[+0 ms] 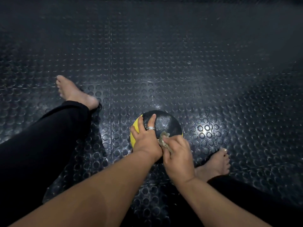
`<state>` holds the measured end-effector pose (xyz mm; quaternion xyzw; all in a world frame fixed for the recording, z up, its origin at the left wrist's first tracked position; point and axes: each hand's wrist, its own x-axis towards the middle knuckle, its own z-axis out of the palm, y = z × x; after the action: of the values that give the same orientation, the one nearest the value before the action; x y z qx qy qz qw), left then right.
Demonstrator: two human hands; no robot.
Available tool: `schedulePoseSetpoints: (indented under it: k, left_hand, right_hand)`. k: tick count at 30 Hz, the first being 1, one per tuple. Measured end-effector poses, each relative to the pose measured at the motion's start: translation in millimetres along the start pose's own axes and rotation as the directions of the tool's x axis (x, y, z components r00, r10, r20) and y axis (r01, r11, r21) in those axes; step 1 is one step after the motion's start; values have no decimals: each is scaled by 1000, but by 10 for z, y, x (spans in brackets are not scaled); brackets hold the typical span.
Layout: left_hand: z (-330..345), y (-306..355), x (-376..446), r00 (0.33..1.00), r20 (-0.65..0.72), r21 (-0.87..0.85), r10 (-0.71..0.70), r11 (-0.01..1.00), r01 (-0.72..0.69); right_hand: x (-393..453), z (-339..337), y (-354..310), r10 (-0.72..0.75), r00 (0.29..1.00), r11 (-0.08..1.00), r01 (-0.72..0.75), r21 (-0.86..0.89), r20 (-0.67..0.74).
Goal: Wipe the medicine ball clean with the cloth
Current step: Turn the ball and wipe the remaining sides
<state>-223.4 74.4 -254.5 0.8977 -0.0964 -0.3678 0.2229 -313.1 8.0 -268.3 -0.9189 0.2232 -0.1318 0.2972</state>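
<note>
- Left hand [145,138] spread flat on medicine ball [165,125], fingers straight, steadying.
- Right hand [177,154] gripping cloth [164,140] against ball's near side; contact patch probably hidden.
- Studded floor mat [164,63] beneath.

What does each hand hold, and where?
Right hand grips the bunched cloth; left hand rests spread on top of the medicine ball.

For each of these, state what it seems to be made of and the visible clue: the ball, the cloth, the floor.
Medicine ball: probably rubber or vinyl, smooth black and yellow panels with a dull sheen.
Cloth: soft woven fabric, greyish, crumpled with a frayed edge in the right hand.
Floor: likely moulded rubber matting, dark, with raised round studs that catch light.
</note>
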Motion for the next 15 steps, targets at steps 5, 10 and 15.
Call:
schedulePoseSetpoints:
  k: [5,10,15]
  left_hand:
    - [-41,95,57,1000,24,13,-16,1000,16]
    - [-59,136,-12,996,90,67,-24,998,18]
    - [-110,132,46,995,95,51,-29,998,25]
  right_hand:
    - [238,-25,28,131,991,991,-129,44,-24]
    - [709,-138,200,750,651,526,-693,493,115]
    - [922,-208,332,621,769,718,-636,281,154]
